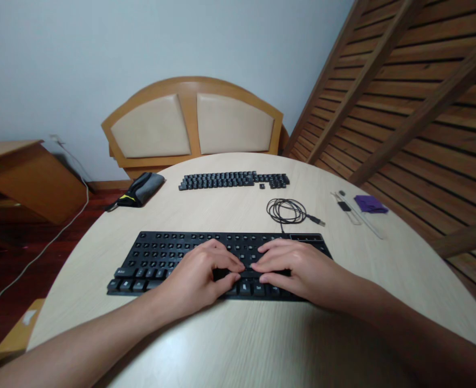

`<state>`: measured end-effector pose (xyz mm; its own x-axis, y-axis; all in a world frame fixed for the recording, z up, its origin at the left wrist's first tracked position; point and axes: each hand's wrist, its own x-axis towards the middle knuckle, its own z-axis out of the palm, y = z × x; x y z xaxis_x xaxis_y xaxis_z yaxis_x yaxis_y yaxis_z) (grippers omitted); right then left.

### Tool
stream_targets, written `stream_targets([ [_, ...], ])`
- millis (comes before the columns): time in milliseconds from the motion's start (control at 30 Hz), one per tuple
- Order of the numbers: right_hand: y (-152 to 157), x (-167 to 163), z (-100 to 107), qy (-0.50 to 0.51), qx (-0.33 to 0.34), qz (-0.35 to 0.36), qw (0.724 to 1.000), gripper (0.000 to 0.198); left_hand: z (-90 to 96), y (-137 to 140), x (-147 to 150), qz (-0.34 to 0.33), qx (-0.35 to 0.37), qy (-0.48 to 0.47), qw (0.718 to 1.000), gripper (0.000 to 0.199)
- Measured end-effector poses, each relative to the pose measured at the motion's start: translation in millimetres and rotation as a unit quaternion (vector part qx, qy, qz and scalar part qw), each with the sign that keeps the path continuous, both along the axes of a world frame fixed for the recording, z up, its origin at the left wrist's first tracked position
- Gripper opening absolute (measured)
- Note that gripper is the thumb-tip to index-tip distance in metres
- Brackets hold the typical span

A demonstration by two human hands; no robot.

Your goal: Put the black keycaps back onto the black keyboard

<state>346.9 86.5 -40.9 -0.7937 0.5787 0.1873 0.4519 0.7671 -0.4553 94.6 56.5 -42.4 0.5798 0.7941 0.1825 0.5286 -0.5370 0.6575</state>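
Observation:
A black keyboard (pixel 149 253) lies in front of me on the table. Its upper rows are bare sockets, while keycaps fill the two rows nearest me. My left hand (pixel 205 269) rests over its middle, with thumb and fingertips drawn together at the left end of a long black keycap (pixel 250 274). From the other side my right hand (pixel 298 267) reaches in, its curled fingers at the right end of that same keycap. Both palms cover part of the keys, and the exact finger contact is partly hidden.
Loose keycaps (pixel 217 180) lie in rows at the back of the round table (pixel 229 345). A coiled USB cable (pixel 286 211) sits behind the keyboard. A dark pouch (pixel 143 189) is at left. Small tools (pixel 345 206) and a purple cloth (pixel 370 204) are at right.

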Motion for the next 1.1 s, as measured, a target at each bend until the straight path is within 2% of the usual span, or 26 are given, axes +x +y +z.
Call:
stream_targets([
  [400,-6.3,0.0,8.1,-0.015,0.035,0.019,0.999,0.023,0.9,-3.2,3.4,0.042,-0.014,0.001,0.999,0.016],
  [700,-9.6,-0.7,8.3,-0.012,0.054,0.014,0.998,0.025,0.3,-4.1,2.8,0.026,0.001,-0.007,1.0,0.013],
  [1100,-10.9,-3.8,8.9,-0.01,0.042,0.007,0.999,0.022,2.4,-3.5,1.0,0.001,0.005,-0.003,1.0,0.015],
])
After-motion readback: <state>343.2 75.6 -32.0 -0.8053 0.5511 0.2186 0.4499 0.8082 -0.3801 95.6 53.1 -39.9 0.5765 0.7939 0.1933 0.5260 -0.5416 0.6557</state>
